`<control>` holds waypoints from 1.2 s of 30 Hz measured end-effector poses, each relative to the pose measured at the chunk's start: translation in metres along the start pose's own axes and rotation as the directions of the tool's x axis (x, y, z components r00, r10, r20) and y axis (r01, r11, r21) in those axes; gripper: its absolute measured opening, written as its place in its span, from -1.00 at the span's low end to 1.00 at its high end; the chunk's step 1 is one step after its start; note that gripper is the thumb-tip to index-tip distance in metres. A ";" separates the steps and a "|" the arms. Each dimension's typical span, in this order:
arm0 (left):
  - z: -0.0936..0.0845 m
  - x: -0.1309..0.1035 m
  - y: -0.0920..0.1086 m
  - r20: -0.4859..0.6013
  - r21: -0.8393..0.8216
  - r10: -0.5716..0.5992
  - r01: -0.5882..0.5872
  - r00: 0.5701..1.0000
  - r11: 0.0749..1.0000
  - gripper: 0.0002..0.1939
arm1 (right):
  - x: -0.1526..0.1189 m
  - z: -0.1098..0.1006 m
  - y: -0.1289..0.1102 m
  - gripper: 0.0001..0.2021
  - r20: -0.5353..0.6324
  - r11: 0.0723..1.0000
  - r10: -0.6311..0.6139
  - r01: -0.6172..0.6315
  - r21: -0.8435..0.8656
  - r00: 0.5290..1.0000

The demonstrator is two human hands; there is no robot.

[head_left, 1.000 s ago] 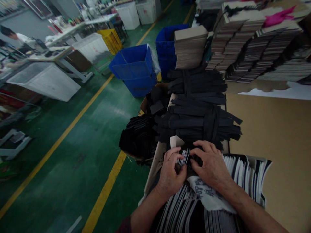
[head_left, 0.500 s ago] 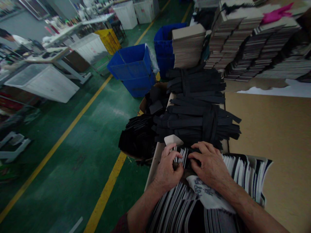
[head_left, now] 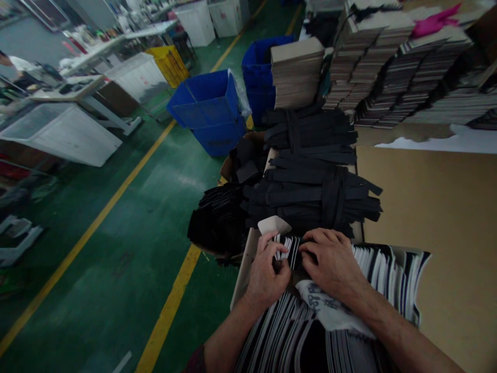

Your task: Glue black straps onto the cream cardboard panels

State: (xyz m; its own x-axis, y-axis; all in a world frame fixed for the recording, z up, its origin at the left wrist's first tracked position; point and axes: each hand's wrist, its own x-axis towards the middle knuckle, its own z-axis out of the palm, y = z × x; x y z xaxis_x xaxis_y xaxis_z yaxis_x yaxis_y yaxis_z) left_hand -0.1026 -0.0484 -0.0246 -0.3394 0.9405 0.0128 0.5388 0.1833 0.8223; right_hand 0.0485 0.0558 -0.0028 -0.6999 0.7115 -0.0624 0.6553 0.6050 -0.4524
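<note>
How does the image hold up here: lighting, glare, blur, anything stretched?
Head view, overall: dim, with a pale sheen on the green floor; head view, left side: the white bin looks slanted and stretched; head view, centre: left hand and right hand fairly clear, but writing on the white cloth is hard to read.

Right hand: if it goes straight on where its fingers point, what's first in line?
The small row of black-and-white pieces just off the right hand's fingertips, with the left hand beyond. Depth is unclear in this one view; the fingertips may already touch the row.
</note>
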 end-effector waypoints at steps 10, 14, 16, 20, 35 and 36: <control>0.000 0.000 0.001 -0.021 -0.017 -0.018 0.018 1.000 1.000 -0.70 | 0.006 0.003 -0.005 -0.83 -0.035 0.997 0.078 -0.078 -0.013 0.996; 0.001 0.000 -0.001 -0.038 -0.030 -0.011 0.010 0.999 1.000 -0.69 | 0.005 0.007 -0.006 -0.95 -0.073 0.996 0.077 -0.081 -0.047 0.994; 0.001 0.000 -0.002 -0.046 -0.033 -0.005 0.004 0.999 0.999 -0.69 | 0.004 0.009 -0.006 -0.90 -0.105 0.998 0.047 -0.052 -0.045 0.993; 0.002 0.000 -0.002 -0.050 -0.034 0.001 -0.003 0.999 0.999 -0.68 | 0.002 0.010 -0.004 -0.80 -0.141 0.999 -0.031 0.026 -0.032 0.990; 0.002 -0.002 -0.005 -0.016 -0.048 0.014 -0.015 1.000 0.999 -0.74 | 0.001 0.006 -0.012 -0.80 -0.031 0.982 -0.107 0.101 -0.160 0.994; 0.002 -0.002 -0.006 -0.010 -0.055 0.009 -0.009 1.000 0.998 -0.74 | 0.002 0.006 -0.013 -0.79 -0.017 0.983 -0.110 0.107 -0.149 0.994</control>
State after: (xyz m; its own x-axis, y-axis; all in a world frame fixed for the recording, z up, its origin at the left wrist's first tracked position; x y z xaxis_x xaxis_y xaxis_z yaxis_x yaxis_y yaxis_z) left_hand -0.1030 -0.0512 -0.0307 -0.3423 0.9392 0.0257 0.4990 0.1586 0.8520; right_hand 0.0375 0.0472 -0.0026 -0.7631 0.6463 0.0028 0.6119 0.7238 -0.3188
